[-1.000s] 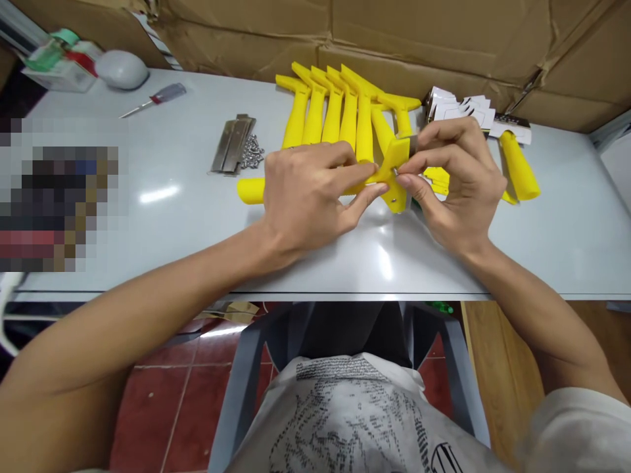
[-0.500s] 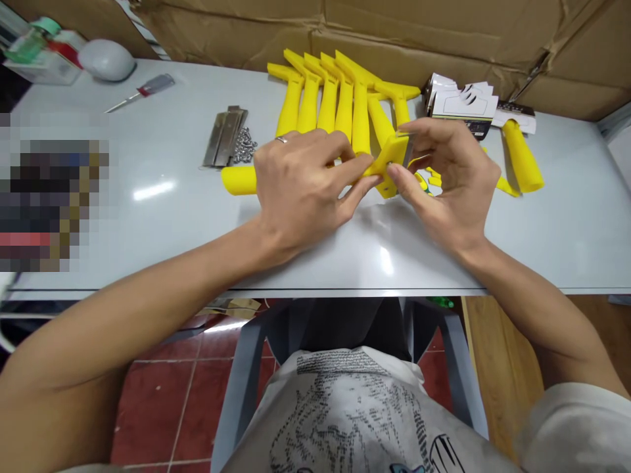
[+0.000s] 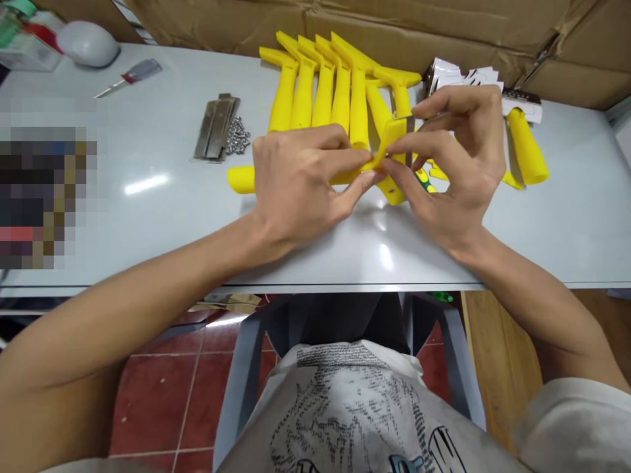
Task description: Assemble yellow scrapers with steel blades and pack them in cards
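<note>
My left hand (image 3: 305, 184) is wrapped round the handle of a yellow scraper (image 3: 241, 179), lying crosswise above the table. The scraper's flat yellow head is turned to the right, with a thin metal blade (image 3: 409, 128) along its far side. At the head, the thumb and index finger of my right hand (image 3: 453, 157) pinch together over a hole, on what looks like a small screw; the fingertips mostly hide it. The other right fingers curl behind the blade. Beyond my hands lie several more yellow scrapers (image 3: 308, 85) in a row.
To the left are stacked metal blades (image 3: 217, 128), a pile of screws (image 3: 238, 136) and a screwdriver (image 3: 129, 77). White printed cards (image 3: 470, 73) and a yellow handle (image 3: 527, 148) are at the right. Cardboard (image 3: 236, 26) stands along the back edge.
My right index finger has come down from the blade's top edge to meet the thumb at the hole. My left hand keeps its hold on the scraper. The view has shifted slightly.
</note>
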Action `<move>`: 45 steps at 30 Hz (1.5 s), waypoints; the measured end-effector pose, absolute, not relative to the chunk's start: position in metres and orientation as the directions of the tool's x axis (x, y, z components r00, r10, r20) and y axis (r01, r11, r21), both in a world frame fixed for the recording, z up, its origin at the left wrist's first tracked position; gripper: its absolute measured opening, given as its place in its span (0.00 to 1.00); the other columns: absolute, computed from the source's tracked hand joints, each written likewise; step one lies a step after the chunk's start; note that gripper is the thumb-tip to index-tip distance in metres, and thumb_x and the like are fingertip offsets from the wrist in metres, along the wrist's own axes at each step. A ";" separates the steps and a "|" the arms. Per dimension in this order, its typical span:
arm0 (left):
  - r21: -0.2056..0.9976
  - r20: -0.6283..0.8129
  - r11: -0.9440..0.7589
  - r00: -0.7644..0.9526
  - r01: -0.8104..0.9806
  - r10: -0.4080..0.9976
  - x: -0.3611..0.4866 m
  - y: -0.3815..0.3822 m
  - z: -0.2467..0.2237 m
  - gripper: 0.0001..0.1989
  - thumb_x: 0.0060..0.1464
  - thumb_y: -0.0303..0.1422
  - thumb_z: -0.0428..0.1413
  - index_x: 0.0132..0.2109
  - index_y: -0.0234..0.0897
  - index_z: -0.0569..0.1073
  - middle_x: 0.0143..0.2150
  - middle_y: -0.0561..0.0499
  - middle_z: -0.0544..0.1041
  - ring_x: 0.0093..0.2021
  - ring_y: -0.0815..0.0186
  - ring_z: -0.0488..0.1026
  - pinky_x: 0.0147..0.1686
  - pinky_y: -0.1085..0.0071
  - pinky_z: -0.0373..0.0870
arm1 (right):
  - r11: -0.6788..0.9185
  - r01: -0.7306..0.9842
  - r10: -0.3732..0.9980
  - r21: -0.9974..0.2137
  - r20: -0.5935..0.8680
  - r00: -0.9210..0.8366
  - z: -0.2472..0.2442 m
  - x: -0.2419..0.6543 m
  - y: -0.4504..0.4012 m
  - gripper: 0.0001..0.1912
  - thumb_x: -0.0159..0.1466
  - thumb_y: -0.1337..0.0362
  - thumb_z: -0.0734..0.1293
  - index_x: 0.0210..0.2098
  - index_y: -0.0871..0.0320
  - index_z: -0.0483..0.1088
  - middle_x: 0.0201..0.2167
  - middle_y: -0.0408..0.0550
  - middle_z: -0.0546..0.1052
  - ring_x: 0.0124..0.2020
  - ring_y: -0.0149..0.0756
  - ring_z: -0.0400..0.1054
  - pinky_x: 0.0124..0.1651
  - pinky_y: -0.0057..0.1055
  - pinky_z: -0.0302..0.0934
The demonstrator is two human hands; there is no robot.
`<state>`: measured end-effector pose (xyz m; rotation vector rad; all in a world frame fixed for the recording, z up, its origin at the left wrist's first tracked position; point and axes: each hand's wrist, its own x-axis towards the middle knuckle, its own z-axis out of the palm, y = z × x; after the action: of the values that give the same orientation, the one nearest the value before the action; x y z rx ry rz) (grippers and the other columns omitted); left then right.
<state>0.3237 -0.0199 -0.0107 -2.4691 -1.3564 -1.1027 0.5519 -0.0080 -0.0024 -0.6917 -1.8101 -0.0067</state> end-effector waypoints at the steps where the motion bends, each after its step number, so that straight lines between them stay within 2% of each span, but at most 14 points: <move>1: 0.257 0.636 -0.592 0.328 0.764 0.699 0.324 -0.019 -0.012 0.23 0.80 0.59 0.61 0.51 0.48 0.91 0.40 0.48 0.85 0.39 0.57 0.78 0.41 0.57 0.63 | 0.828 0.472 0.438 -0.302 0.874 -0.210 -0.002 0.553 -0.007 0.15 0.79 0.48 0.75 0.40 0.48 0.84 0.54 0.51 0.81 0.52 0.43 0.77 0.41 0.37 0.71; 5: 0.294 0.610 -0.590 0.328 0.752 0.722 0.323 -0.017 -0.012 0.26 0.80 0.60 0.61 0.49 0.45 0.91 0.40 0.47 0.86 0.40 0.55 0.80 0.44 0.57 0.69 | 0.852 0.453 0.388 -0.262 0.897 -0.211 0.000 0.555 -0.003 0.17 0.82 0.50 0.72 0.40 0.51 0.84 0.56 0.52 0.81 0.53 0.43 0.76 0.46 0.40 0.71; 8: 0.277 0.625 -0.606 0.339 0.746 0.703 0.322 -0.017 -0.005 0.25 0.80 0.58 0.63 0.46 0.44 0.91 0.38 0.47 0.87 0.39 0.55 0.82 0.39 0.57 0.69 | 0.892 0.396 0.297 -0.216 0.942 -0.157 0.004 0.557 0.001 0.11 0.81 0.53 0.75 0.45 0.52 0.84 0.54 0.51 0.85 0.49 0.39 0.78 0.43 0.36 0.69; 9: 0.276 0.629 -0.617 0.346 0.737 0.696 0.321 -0.017 -0.002 0.23 0.80 0.56 0.63 0.46 0.45 0.91 0.39 0.47 0.87 0.38 0.55 0.82 0.37 0.57 0.68 | 0.897 0.358 0.314 -0.258 0.943 -0.108 0.006 0.558 0.002 0.09 0.80 0.54 0.76 0.46 0.52 0.84 0.52 0.49 0.87 0.46 0.36 0.78 0.38 0.34 0.67; 11: 0.277 0.625 -0.632 0.363 0.724 0.691 0.319 -0.017 0.003 0.20 0.79 0.53 0.64 0.47 0.47 0.92 0.39 0.47 0.88 0.38 0.54 0.84 0.35 0.56 0.69 | 0.872 0.235 0.445 -0.430 0.895 -0.015 0.008 0.560 0.004 0.08 0.77 0.56 0.80 0.44 0.53 0.84 0.46 0.46 0.88 0.35 0.29 0.77 0.29 0.30 0.60; 12: 0.276 0.621 -0.634 0.369 0.723 0.691 0.318 -0.017 0.006 0.18 0.79 0.52 0.65 0.46 0.48 0.92 0.39 0.47 0.89 0.37 0.54 0.85 0.35 0.56 0.69 | 0.831 0.173 0.537 -0.529 0.844 0.006 0.008 0.563 0.005 0.11 0.75 0.53 0.82 0.43 0.53 0.84 0.42 0.45 0.88 0.30 0.27 0.75 0.26 0.30 0.59; 14: 0.274 0.610 -0.642 0.387 0.716 0.692 0.316 -0.016 0.009 0.15 0.79 0.49 0.66 0.45 0.49 0.92 0.38 0.48 0.89 0.37 0.53 0.86 0.34 0.55 0.71 | 0.722 0.110 0.691 -0.683 0.721 -0.050 0.007 0.569 0.011 0.21 0.69 0.44 0.86 0.42 0.53 0.84 0.37 0.44 0.86 0.26 0.28 0.72 0.25 0.31 0.65; 17: 0.291 0.623 -0.682 0.408 0.671 0.667 0.314 -0.014 0.011 0.16 0.81 0.45 0.64 0.43 0.47 0.92 0.38 0.48 0.90 0.36 0.54 0.87 0.34 0.55 0.74 | 0.627 0.104 0.773 -0.772 0.601 -0.201 0.001 0.579 0.023 0.32 0.60 0.31 0.87 0.40 0.52 0.84 0.31 0.44 0.83 0.24 0.31 0.71 0.27 0.36 0.72; 22: 0.248 0.678 -0.736 0.430 0.630 0.596 0.313 -0.010 0.006 0.22 0.82 0.51 0.59 0.43 0.49 0.91 0.38 0.52 0.90 0.34 0.58 0.86 0.32 0.60 0.72 | 0.430 0.076 0.855 -0.900 0.378 -0.356 0.003 0.585 0.026 0.31 0.54 0.36 0.91 0.40 0.51 0.85 0.32 0.43 0.83 0.25 0.31 0.70 0.27 0.36 0.73; 29: 0.173 0.666 -0.692 0.434 0.701 0.607 0.312 -0.016 0.012 0.22 0.83 0.48 0.56 0.43 0.51 0.91 0.35 0.51 0.88 0.35 0.57 0.86 0.33 0.60 0.70 | 0.375 0.027 0.833 -0.927 0.324 -0.449 0.015 0.583 0.015 0.28 0.61 0.37 0.88 0.39 0.53 0.82 0.28 0.41 0.79 0.24 0.29 0.68 0.24 0.29 0.66; 34: 0.111 0.659 -0.677 0.456 0.728 0.598 0.311 -0.017 0.012 0.23 0.82 0.47 0.55 0.39 0.50 0.89 0.35 0.50 0.88 0.34 0.55 0.85 0.32 0.59 0.69 | 0.389 0.043 0.822 -0.920 0.325 -0.468 0.014 0.582 0.015 0.27 0.61 0.40 0.89 0.38 0.54 0.82 0.28 0.41 0.78 0.23 0.28 0.67 0.23 0.27 0.64; 37: 0.082 0.649 -0.670 0.471 0.738 0.597 0.312 -0.018 0.011 0.22 0.82 0.46 0.55 0.41 0.50 0.89 0.37 0.50 0.89 0.36 0.56 0.85 0.32 0.59 0.69 | 0.419 0.059 0.820 -0.906 0.349 -0.453 0.013 0.581 0.014 0.26 0.61 0.42 0.89 0.37 0.55 0.83 0.30 0.42 0.80 0.24 0.26 0.67 0.25 0.27 0.65; 42: 0.056 0.664 -0.683 0.483 0.728 0.570 0.313 -0.021 0.007 0.22 0.82 0.45 0.56 0.38 0.49 0.87 0.34 0.50 0.86 0.34 0.56 0.83 0.31 0.59 0.68 | 0.475 0.065 0.813 -0.878 0.409 -0.414 0.012 0.579 0.007 0.15 0.66 0.52 0.88 0.38 0.54 0.86 0.29 0.40 0.80 0.25 0.25 0.67 0.27 0.25 0.66; 45: 0.077 0.672 -0.685 0.470 0.724 0.572 0.315 -0.023 0.007 0.22 0.82 0.44 0.57 0.36 0.49 0.85 0.33 0.49 0.85 0.33 0.56 0.81 0.31 0.58 0.68 | 0.483 0.074 0.817 -0.872 0.419 -0.397 0.013 0.578 0.003 0.13 0.66 0.55 0.88 0.37 0.54 0.86 0.27 0.39 0.79 0.24 0.25 0.67 0.26 0.25 0.65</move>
<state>0.3148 -0.0234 0.0070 -2.4988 -1.1207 -1.0166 0.5782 0.0030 0.0125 -0.7518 -1.7998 1.0020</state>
